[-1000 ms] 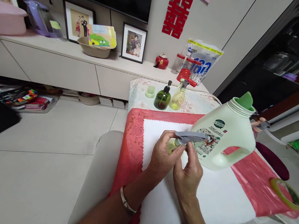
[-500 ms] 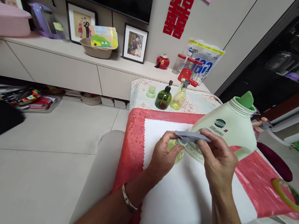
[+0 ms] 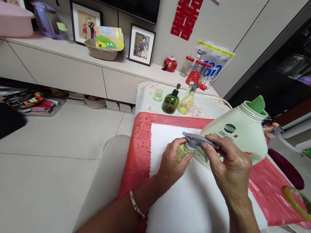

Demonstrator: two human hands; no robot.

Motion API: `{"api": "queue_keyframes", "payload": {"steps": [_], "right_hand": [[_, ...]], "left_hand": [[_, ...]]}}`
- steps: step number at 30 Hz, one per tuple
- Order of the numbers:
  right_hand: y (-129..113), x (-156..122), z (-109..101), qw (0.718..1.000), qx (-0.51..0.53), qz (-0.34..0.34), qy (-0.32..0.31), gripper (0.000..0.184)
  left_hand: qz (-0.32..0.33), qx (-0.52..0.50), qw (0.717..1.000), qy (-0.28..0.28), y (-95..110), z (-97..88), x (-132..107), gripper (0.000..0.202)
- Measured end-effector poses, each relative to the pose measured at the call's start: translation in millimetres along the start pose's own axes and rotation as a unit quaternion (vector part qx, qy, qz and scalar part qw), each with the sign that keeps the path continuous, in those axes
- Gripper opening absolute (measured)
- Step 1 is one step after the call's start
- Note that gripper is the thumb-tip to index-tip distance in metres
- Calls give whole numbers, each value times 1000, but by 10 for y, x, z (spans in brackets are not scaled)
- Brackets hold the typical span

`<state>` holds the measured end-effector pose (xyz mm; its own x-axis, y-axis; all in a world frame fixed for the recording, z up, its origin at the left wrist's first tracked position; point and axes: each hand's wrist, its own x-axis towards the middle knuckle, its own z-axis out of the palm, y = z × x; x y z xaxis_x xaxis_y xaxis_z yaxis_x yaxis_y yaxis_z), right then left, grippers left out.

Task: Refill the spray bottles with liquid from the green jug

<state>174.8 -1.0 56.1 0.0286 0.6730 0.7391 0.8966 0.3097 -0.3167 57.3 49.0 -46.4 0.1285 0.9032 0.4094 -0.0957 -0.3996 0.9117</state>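
Observation:
My left hand [image 3: 172,163] is wrapped round a small yellow-green spray bottle [image 3: 182,152] held over a white cloth [image 3: 188,204]. My right hand [image 3: 228,165] pinches the bottle's grey trigger sprayer head [image 3: 196,139] from the right. Just behind my hands stands a big pale green detergent jug [image 3: 240,132] with its top open. The cloth lies on a red table cover [image 3: 139,145].
At the table's far end stand a dark green pump bottle [image 3: 171,101], a spray bottle with a red trigger [image 3: 190,95] and a small green cap [image 3: 157,95]. A tape roll [image 3: 301,202] lies at the right. A low cabinet with photo frames runs along the wall.
My right hand moved from the bottle's neck round to the right side of the grey sprayer head and grips it there. The left hand kept hold of the bottle.

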Motion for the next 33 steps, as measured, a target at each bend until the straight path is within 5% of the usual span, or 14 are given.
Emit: {"api": "queue_keyframes", "payload": {"steps": [6, 14, 24, 29, 33], "right_hand": [[-106, -43, 3, 994, -88, -55, 16, 9], [-182, -60, 14, 986, -141, -92, -7, 9], [70, 128, -258, 983, 70, -43, -165, 29], [263, 256, -252, 954, 11, -155, -258, 40], [255, 391, -217, 935, -36, -234, -265, 34]], "left_hand": [[-6, -14, 1000, 20, 43, 24, 14, 42], [38, 4, 998, 44, 96, 37, 52, 21], [71, 44, 996, 34, 33, 47, 46, 25], [75, 79, 993, 36, 14, 75, 40, 20], [82, 107, 991, 17, 3, 63, 17, 19]]}}
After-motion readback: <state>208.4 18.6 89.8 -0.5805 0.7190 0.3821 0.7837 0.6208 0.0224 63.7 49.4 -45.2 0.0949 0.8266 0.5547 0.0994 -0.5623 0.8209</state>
